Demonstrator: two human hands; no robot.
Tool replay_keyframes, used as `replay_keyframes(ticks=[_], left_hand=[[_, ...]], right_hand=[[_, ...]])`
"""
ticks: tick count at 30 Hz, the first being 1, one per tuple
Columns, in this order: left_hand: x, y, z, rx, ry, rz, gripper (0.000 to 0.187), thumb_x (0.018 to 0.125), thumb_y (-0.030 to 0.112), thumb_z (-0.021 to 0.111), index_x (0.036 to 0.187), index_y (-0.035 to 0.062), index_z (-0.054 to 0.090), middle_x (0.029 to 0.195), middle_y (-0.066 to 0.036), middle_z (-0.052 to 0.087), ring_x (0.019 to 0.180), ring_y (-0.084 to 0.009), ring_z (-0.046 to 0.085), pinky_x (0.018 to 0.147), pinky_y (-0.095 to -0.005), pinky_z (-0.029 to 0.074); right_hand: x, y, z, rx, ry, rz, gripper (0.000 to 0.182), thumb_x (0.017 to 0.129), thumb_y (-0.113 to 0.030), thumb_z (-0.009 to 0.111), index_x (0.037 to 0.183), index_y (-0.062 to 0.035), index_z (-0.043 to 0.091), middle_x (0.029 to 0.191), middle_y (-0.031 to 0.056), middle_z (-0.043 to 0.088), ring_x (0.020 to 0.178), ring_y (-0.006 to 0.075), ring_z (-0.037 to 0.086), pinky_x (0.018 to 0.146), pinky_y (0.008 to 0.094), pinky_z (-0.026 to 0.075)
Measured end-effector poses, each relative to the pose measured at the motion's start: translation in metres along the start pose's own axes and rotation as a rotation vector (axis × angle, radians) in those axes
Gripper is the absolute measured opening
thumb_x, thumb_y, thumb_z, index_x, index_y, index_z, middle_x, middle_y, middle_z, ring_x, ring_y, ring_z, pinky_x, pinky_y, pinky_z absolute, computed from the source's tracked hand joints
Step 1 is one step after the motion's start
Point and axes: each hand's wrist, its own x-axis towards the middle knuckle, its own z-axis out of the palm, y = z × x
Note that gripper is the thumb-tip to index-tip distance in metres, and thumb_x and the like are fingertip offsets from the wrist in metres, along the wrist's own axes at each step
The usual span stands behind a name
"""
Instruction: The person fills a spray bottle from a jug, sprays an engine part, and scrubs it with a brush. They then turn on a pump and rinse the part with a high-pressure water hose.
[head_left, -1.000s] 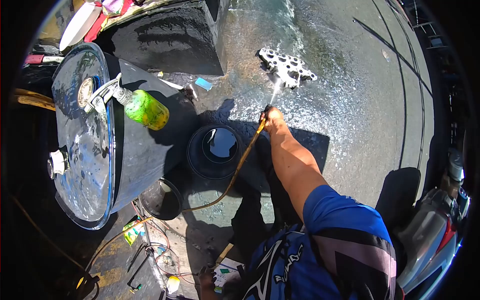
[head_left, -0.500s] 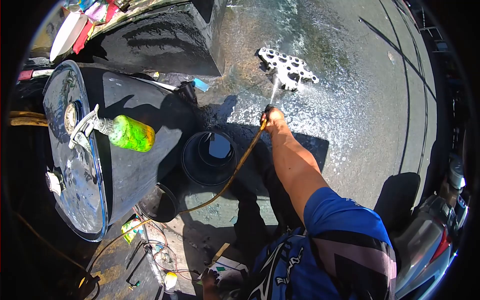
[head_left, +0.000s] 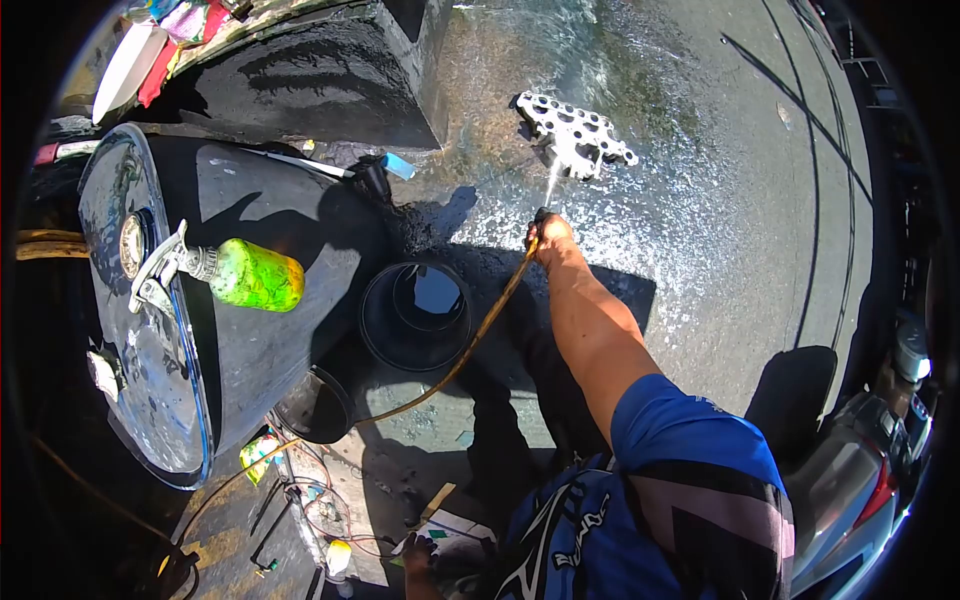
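My right hand (head_left: 551, 238) is wrapped round the dark nozzle end of a yellow-brown hose (head_left: 492, 318). A white water jet comes out of it and hits the near side of a silvery metal part with round holes (head_left: 575, 135), which lies on the wet pavement. My left hand (head_left: 418, 552) hangs low at the bottom edge in shadow, near a white sheet-like item (head_left: 458, 527); its fingers are too dark to make out.
At the left lies a big dark drum (head_left: 270, 300) with a green spray bottle (head_left: 257, 275) over it. Black buckets (head_left: 415, 345) stand beside it. A concrete block (head_left: 320, 85) is at the upper left, a motorcycle (head_left: 850, 480) at the lower right.
The view has shifted slightly, and the drum and spray bottle appear a little further left. My right hand keeps its hold on the hose, with the jet still on the metal part.
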Motion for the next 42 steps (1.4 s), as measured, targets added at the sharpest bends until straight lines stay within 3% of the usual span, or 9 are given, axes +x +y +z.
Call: replay_keyframes(ticks=[19, 28, 34, 37, 40, 41, 42], left_hand=[[-0.005, 0.025, 0.008, 0.039, 0.049, -0.005, 0.046, 0.094, 0.02, 0.052, 0.138, 0.0123, 0.043, 0.096, -0.012, 0.066, 0.073, -0.0205, 0.066, 0.053, -0.0328, 0.046], [-0.003, 0.027, 0.008, 0.11, -0.005, 0.116, 0.035, 0.096, 0.02, 0.051, 0.131, 0.0146, 0.052, 0.09, -0.008, 0.065, 0.07, -0.0175, 0.065, 0.05, -0.0306, 0.044], [-0.017, 0.041, 0.019, 0.071, 0.073, 0.026, 0.033, 0.095, 0.019, 0.05, 0.128, 0.0166, 0.055, 0.085, -0.006, 0.063, 0.068, -0.0164, 0.062, 0.05, -0.0299, 0.043], [-0.017, 0.042, 0.015, 0.124, -0.013, 0.021, 0.052, 0.093, 0.02, 0.052, 0.142, 0.0132, 0.035, 0.109, -0.015, 0.062, 0.089, -0.0256, 0.063, 0.067, -0.039, 0.048], [-0.019, 0.04, 0.021, 0.022, 0.035, 0.068, 0.028, 0.093, 0.02, 0.05, 0.12, 0.0155, 0.058, 0.085, -0.007, 0.062, 0.069, -0.018, 0.062, 0.051, -0.0325, 0.044], [-0.012, 0.047, 0.025, 0.082, 0.046, -0.042, 0.043, 0.088, 0.019, 0.057, 0.13, 0.0095, 0.051, 0.095, -0.012, 0.063, 0.082, -0.025, 0.063, 0.065, -0.0383, 0.048], [0.028, 0.015, 0.011, 0.119, -0.18, 0.095, 0.024, 0.091, 0.025, 0.058, 0.107, 0.0089, 0.066, 0.072, -0.002, 0.059, 0.059, -0.0102, 0.055, 0.044, -0.0286, 0.043]], right_hand=[[-0.003, -0.006, 0.007, 0.003, 0.033, -0.024, 0.02, 0.093, -0.014, 0.038, 0.074, -0.0086, 0.043, 0.053, 0.0058, 0.042, 0.04, 0.0163, 0.039, 0.036, 0.0298, 0.036], [-0.017, -0.01, 0.007, -0.014, 0.023, -0.025, 0.019, 0.092, -0.01, 0.036, 0.075, -0.0076, 0.044, 0.054, 0.0076, 0.044, 0.04, 0.0176, 0.041, 0.036, 0.0305, 0.037], [-0.018, -0.011, 0.008, -0.007, 0.063, -0.031, 0.018, 0.093, -0.012, 0.038, 0.077, -0.0064, 0.044, 0.055, 0.0073, 0.045, 0.04, 0.0169, 0.041, 0.036, 0.0298, 0.037], [-0.013, -0.009, 0.007, -0.029, 0.074, -0.027, 0.021, 0.094, -0.016, 0.042, 0.075, -0.0064, 0.044, 0.055, 0.0064, 0.045, 0.04, 0.0165, 0.04, 0.036, 0.0294, 0.037], [-0.017, -0.011, 0.005, -0.083, 0.075, 0.001, 0.024, 0.094, -0.019, 0.045, 0.073, -0.0069, 0.044, 0.053, 0.0043, 0.043, 0.039, 0.0162, 0.039, 0.036, 0.0291, 0.036], [-0.016, -0.009, 0.005, -0.023, 0.069, 0.029, 0.025, 0.094, -0.02, 0.045, 0.073, -0.007, 0.044, 0.052, 0.0038, 0.042, 0.039, 0.0164, 0.039, 0.036, 0.0297, 0.036], [-0.02, -0.009, 0.007, -0.065, 0.066, -0.058, 0.025, 0.094, -0.02, 0.045, 0.074, -0.0068, 0.044, 0.052, 0.0046, 0.042, 0.039, 0.017, 0.04, 0.036, 0.0302, 0.036]])
